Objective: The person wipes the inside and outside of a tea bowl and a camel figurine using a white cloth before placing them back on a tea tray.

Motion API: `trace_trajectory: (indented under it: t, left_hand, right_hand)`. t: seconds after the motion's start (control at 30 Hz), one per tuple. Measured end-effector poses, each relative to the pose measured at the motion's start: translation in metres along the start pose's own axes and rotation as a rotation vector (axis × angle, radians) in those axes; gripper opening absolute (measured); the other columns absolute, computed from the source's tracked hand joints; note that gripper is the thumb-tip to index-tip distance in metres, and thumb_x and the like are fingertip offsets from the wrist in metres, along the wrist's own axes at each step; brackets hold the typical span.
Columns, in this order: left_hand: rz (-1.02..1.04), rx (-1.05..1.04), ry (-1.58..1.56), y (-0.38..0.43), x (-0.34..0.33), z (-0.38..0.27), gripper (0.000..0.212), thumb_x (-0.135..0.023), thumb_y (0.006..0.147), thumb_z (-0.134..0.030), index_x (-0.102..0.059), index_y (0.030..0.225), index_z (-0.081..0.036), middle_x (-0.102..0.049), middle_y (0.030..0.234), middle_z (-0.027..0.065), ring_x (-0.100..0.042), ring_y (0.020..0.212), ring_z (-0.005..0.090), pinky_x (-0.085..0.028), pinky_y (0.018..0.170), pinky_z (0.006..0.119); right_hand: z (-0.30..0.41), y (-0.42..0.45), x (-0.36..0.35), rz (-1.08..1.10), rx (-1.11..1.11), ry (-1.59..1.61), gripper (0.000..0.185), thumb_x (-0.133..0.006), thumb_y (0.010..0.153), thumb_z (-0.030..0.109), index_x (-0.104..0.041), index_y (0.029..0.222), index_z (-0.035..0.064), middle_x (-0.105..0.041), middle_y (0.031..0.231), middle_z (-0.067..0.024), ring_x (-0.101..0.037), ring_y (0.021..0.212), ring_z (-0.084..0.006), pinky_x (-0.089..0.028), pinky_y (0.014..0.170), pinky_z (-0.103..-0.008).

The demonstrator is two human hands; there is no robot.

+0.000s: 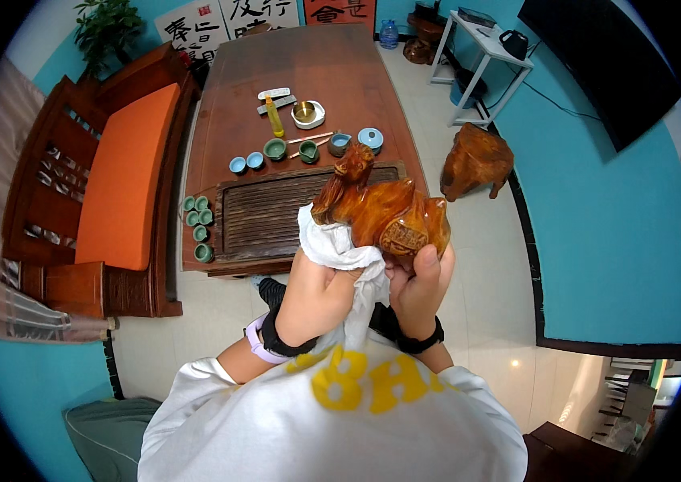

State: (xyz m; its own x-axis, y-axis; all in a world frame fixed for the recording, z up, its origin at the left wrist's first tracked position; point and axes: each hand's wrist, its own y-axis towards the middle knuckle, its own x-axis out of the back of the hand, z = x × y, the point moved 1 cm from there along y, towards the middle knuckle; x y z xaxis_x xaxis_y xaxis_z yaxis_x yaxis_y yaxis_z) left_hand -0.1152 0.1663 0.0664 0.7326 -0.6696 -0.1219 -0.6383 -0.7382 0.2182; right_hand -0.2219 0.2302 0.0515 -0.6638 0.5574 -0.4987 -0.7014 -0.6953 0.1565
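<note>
A glossy amber-brown camel figurine (370, 211) with two humps is held up before my chest, its head towards the far left. My right hand (422, 283) grips it at the rear, thumb on the near side and other fingers partly hidden beneath. In my left hand (319, 295) is a bunched white cloth (340, 241), pressed against the figurine's front and underside. One end of the cloth hangs down between my wrists. Just beyond the figurine lies a dark slatted wooden tea tray (268, 217), partly covered by it in this view.
On the wooden table (292, 60) stand small green cups (203, 252), blue cups (238, 164), a lidded blue bowl (370, 139), a yellow bottle (274, 117) and remote controls (277, 105). A bench with an orange cushion (129, 181) is left; a wooden stump stool (478, 161) stands right.
</note>
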Motion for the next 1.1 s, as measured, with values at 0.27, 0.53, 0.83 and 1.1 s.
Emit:
trace_trajectory:
  t: [0.27,0.53,0.83,1.1]
  left_hand:
    - [-0.015,-0.1,0.089,0.0,0.009,-0.004,0.047,-0.048,0.071,0.006,-0.038,0.117,0.001,-0.051,0.106,0.0092,-0.051,0.099,0.0168,-0.041,0.085,0.029]
    - [-0.146,-0.101,-0.142,0.007,0.015,-0.018,0.057,-0.047,0.083,-0.001,-0.021,0.133,-0.002,-0.045,0.122,0.0127,-0.047,0.11,0.018,-0.038,0.093,0.029]
    - [0.048,0.421,-1.435,-0.009,0.074,0.029,0.066,-0.043,0.086,-0.047,-0.031,0.131,0.0,-0.037,0.131,0.0188,-0.04,0.119,0.0318,-0.03,0.102,0.044]
    - [-0.058,0.09,-0.519,-0.019,0.088,0.042,0.058,-0.043,0.088,-0.042,-0.032,0.13,-0.003,-0.038,0.131,0.0174,-0.04,0.118,0.0313,-0.033,0.1,0.044]
  right_hand:
    - [-0.004,0.001,0.012,-0.005,0.024,-0.051,0.064,-0.065,0.071,0.051,-0.048,0.101,-0.0024,-0.053,0.084,-0.0031,-0.05,0.068,-0.0064,-0.042,0.056,-0.0184]
    - [-0.007,-0.003,0.014,0.079,0.32,-0.236,0.069,-0.074,0.064,0.05,-0.048,0.1,-0.0031,-0.054,0.09,-0.0038,-0.052,0.082,-0.0092,-0.044,0.073,-0.0234]
    - [-0.002,0.002,0.009,-0.045,0.066,0.149,0.07,-0.068,0.069,0.052,-0.043,0.103,-0.0041,-0.053,0.09,-0.0077,-0.053,0.077,-0.0115,-0.046,0.064,-0.0245]
    - [-0.006,0.01,0.02,0.042,-0.054,0.275,0.046,-0.037,0.091,0.045,-0.044,0.109,0.0037,-0.032,0.06,0.0007,-0.04,0.056,-0.0125,-0.033,0.047,-0.0223]
